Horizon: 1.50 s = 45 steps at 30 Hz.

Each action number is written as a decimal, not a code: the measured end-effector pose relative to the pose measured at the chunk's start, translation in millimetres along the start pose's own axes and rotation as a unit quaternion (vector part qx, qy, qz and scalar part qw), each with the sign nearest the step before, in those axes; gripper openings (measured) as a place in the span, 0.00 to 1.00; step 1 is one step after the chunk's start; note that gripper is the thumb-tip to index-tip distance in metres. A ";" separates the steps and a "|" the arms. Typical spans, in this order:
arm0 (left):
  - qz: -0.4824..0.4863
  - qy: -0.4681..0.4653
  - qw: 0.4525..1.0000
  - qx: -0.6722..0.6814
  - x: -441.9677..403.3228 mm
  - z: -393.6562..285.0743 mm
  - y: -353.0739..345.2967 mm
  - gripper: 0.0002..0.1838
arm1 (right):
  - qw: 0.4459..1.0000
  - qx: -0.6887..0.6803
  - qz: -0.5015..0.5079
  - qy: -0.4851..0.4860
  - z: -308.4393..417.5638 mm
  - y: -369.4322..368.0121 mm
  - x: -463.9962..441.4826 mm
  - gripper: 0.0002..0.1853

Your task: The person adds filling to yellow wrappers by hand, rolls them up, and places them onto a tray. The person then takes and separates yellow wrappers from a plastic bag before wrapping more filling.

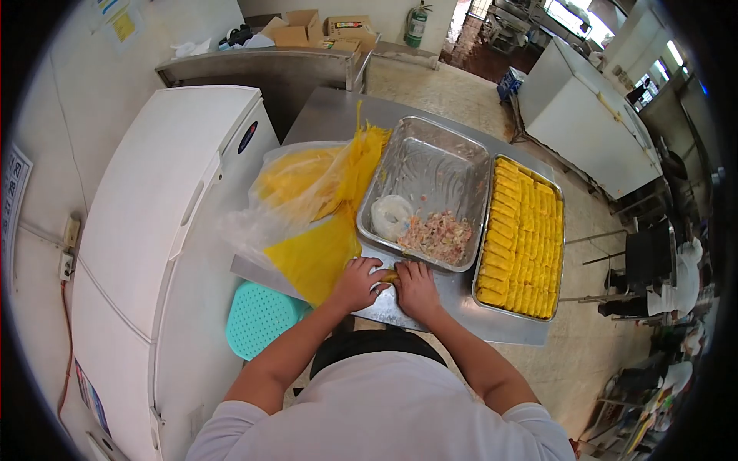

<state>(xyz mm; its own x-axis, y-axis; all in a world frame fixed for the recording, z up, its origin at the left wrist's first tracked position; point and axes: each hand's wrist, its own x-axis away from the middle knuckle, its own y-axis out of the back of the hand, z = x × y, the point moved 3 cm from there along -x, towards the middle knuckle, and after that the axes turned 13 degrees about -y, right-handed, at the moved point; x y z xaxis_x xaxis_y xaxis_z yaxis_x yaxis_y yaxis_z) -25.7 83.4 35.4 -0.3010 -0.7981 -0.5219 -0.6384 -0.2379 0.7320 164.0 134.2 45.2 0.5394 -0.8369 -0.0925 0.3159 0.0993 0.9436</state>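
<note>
Near the table's front edge, my left hand [358, 285] and my right hand [417, 291] are closed on a small yellow roll [391, 276]. The fingers of both hands curl over it and hide most of it. Beside my left hand lies a yellow wrapper sheet [317, 255]. More yellow wrappers [296, 175] sit in a clear plastic bag just beyond. Ahead of my hands stands a deep metal tray [442, 154], with a mound of minced filling [437, 237] and a whitish round container [392, 217] at its near end.
To the right, a metal tray [474, 288] holds tight rows of yellow rolls [523, 238]. All this rests on a metal table [507, 332]. A turquoise perforated stool [261, 319] is low at the left, beside a white refrigerator [165, 192]. A white chest freezer [576, 115] stands at the back right.
</note>
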 end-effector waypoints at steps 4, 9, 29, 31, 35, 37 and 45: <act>0.006 0.025 0.999 -0.030 -3.5 15.7 -13.2 0.16 | 1.000 0.022 -0.005 -0.010 1.3 2.8 -2.6 0.31; -0.068 0.103 0.991 -0.046 -13.4 18.9 -0.3 0.18 | 1.000 0.016 0.004 -0.027 12.5 9.1 -18.8 0.34; -0.054 0.211 0.971 -0.101 26.4 2.2 5.8 0.23 | 0.720 -0.599 0.177 -0.304 -70.8 129.0 18.0 0.20; -0.056 0.213 0.970 -0.107 24.7 1.3 5.6 0.23 | 0.836 -0.432 0.100 -0.323 -121.6 159.3 21.0 0.21; -0.058 0.209 0.970 -0.114 24.0 1.4 4.0 0.23 | 0.886 -0.283 0.040 -0.366 -198.4 206.1 43.0 0.23; -0.056 0.207 0.970 -0.116 24.2 -0.1 4.2 0.23 | 0.895 -0.236 0.059 -0.373 -210.0 217.6 56.0 0.23; -0.065 0.191 0.971 -0.130 21.1 -2.5 8.2 0.22 | 0.949 -0.119 0.100 -0.275 -218.7 184.1 101.2 0.18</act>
<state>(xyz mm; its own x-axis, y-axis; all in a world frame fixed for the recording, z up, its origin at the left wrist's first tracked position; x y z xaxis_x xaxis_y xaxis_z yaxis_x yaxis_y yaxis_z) -35.5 63.3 31.4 0.0862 -0.8875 -0.4527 -0.4379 -0.4419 0.7829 447.4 185.5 140.1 0.1397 -0.9361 0.3229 0.4520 0.3504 0.8203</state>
